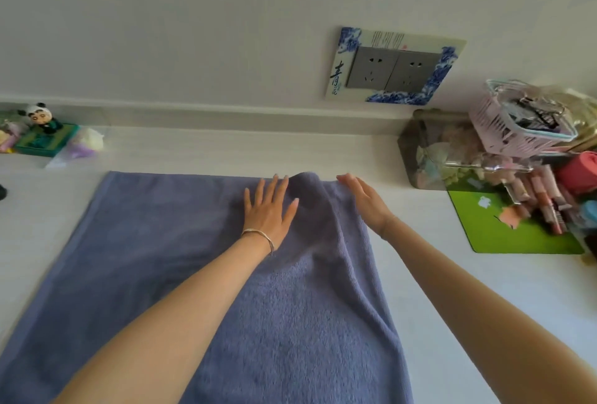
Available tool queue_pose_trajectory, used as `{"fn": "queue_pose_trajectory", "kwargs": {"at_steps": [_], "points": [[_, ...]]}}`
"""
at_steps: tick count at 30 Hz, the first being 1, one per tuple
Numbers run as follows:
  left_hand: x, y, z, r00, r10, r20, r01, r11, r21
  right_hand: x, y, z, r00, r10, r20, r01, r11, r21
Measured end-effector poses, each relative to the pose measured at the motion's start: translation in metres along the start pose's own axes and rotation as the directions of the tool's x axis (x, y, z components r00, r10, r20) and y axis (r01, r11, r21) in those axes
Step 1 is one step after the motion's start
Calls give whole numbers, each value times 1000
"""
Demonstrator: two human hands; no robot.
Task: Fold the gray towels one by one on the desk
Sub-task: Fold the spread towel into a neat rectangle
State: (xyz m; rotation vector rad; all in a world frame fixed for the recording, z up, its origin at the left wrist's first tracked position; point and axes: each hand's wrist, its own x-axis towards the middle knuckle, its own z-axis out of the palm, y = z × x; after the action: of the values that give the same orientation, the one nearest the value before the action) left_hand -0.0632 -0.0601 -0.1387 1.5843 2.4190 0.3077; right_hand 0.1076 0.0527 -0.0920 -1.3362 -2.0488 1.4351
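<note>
A blue-gray towel lies spread over the white desk, reaching from near the far wall to the bottom of the view. A raised wrinkle runs down its right part. My left hand, with a thin bracelet on the wrist, lies flat with straight fingers on the towel near its far edge. My right hand presses with straight fingers along the towel's far right edge, just right of the wrinkle. Neither hand holds anything.
A clear box of small items, a pink basket, lipsticks and a green mat crowd the right side. A panda figure and small boxes stand at the far left. A wall socket is above.
</note>
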Motion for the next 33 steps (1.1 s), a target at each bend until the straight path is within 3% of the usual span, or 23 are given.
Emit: {"fn": "queue_pose_trajectory", "kwargs": {"at_steps": [4, 7, 11, 14, 16, 18, 21, 25, 28, 31, 33], "points": [[42, -6, 6, 990, 44, -137, -61, 991, -121, 47, -8, 7, 990, -2, 139, 2, 1000, -3], [65, -14, 15, 980, 52, -192, -95, 971, -219, 76, -11, 13, 975, 29, 220, -7, 995, -101], [74, -21, 21, 967, 84, -242, -131, 974, -185, 96, -9, 16, 954, 80, 289, -34, 986, -162], [79, -23, 23, 971, 79, -227, -119, 978, -171, 103, -4, 4, 963, 73, 261, -25, 983, -184], [79, -24, 25, 973, 71, -219, -112, 978, -178, 108, 0, -8, 970, 42, 240, 50, 929, -366], [78, -25, 27, 971, 66, -228, -109, 977, -181, 111, 4, -20, 972, 26, 233, 121, 795, -594], [77, -27, 28, 971, 51, -235, -90, 983, -159, 116, 13, -44, 970, 60, 233, 120, 719, -684], [77, -29, 29, 966, 45, -256, -87, 984, -155, 121, 24, -72, 966, 57, 252, 106, 802, -588], [78, -27, 27, 967, 15, -254, -67, 979, -194, 116, 27, -76, 976, 30, 214, 35, 955, -293], [82, -25, 24, 961, -35, -273, -38, 966, -257, 113, 31, -68, 983, 16, 182, -4, 998, -65], [85, -25, 22, 955, -52, -290, -29, 962, -270, 116, 34, -63, 986, 20, 165, -2, 994, -109]]}}
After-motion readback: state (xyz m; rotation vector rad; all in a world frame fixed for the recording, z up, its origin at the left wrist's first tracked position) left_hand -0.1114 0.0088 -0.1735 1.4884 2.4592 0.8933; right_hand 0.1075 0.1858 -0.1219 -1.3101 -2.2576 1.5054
